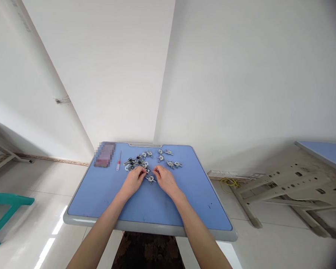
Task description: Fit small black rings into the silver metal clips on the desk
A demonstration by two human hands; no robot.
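My left hand (134,180) is at the front of a loose pile of small metal fittings (132,163), thumb and fingers pinched together. Facing it across a narrow gap, my right hand (165,180) also has its fingertips closed in a pinch. Whatever either pinch holds is too small to make out. Just below and between the fingertips lies a single metal fitting (151,180) with a flange and thin arms. Some pieces in the pile have dark round centres, and my left fingers partly cover its near edge.
More metal fittings (170,164) lie apart on the right of the blue desk (184,201). A screwdriver (118,164) with a clear and red handle rests left of the pile, beside a blurred phone-like rectangle (105,154). A green stool (11,200) stands left; another desk (324,149) is right.
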